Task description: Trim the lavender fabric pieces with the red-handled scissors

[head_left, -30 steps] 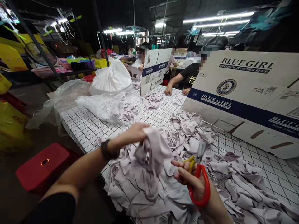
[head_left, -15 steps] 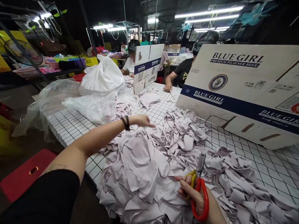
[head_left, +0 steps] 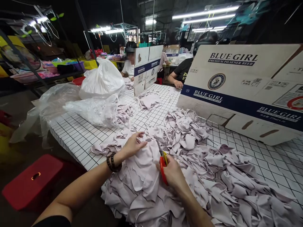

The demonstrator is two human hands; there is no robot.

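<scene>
A large heap of pale lilac-grey fabric pieces [head_left: 142, 179] lies in front of me on the table. Above its far left part is my left hand [head_left: 133, 145], wearing a dark beaded bracelet; thumb and fingers are apart, and no held piece can be made out between them. My right hand [head_left: 172, 171] grips scissors [head_left: 163, 164] with red and yellow handles. Their blades point up and away from me, over the fabric and to the right of my left fingers. Part of the handles is hidden by the right hand.
Printed cardboard sheets [head_left: 227, 78] stand upright on the grid-patterned table [head_left: 73, 134]. White plastic bags [head_left: 101, 78] lie at the back left. A red stool [head_left: 33, 183] is on the floor at left. Co-workers sit across the table, one forearm [head_left: 175, 80] showing beside the cardboard.
My left hand has come back toward me and opened over the heap. My right hand has moved left and up with the scissors, bringing the hands close together.
</scene>
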